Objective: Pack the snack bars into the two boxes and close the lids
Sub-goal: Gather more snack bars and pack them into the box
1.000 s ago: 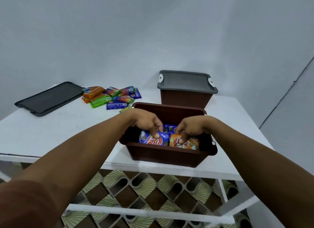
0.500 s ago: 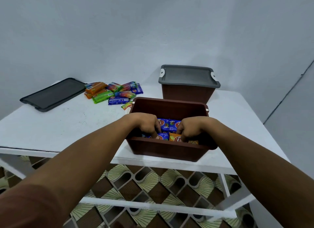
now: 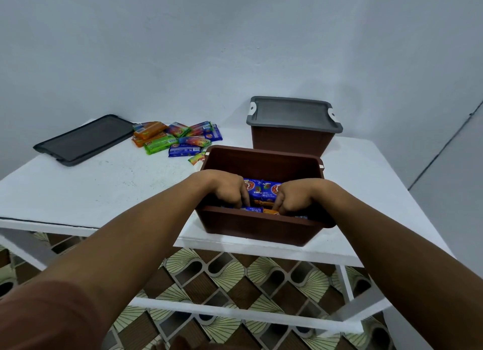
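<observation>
- Left grip: reaches into the open brown box from the 7 o'clock side. Fingers are curled downward onto the packed snack bars. The fingertips are hidden behind the near wall of the box, so it cannot be told whether this grip pinches a bar or only presses on it.
- Right grip: reaches into the same box from the 5 o'clock side. Fingers are curled and the thumb touches an orange pack. The fingertips are hidden in the same way, so its hold cannot be confirmed either.
- Both grips lie side by side inside the box, near each other but apart, with blue and orange packs visible between them.
- Open brown box: stands at the near edge of the white table, with no lid fitted.
- Closed brown box: stands at 1 o'clock from the open box, just behind it, with a grey lid seated on top.
- Loose snack bars: lie in a mixed pile of orange, green, blue and multicolour packs on the table, at 10 o'clock from the open box. The nearest pack lies just beside the box's far left corner.
- Spare dark lid: lies flat on the table at 10 o'clock, beyond the pile and touching its left edge.
</observation>
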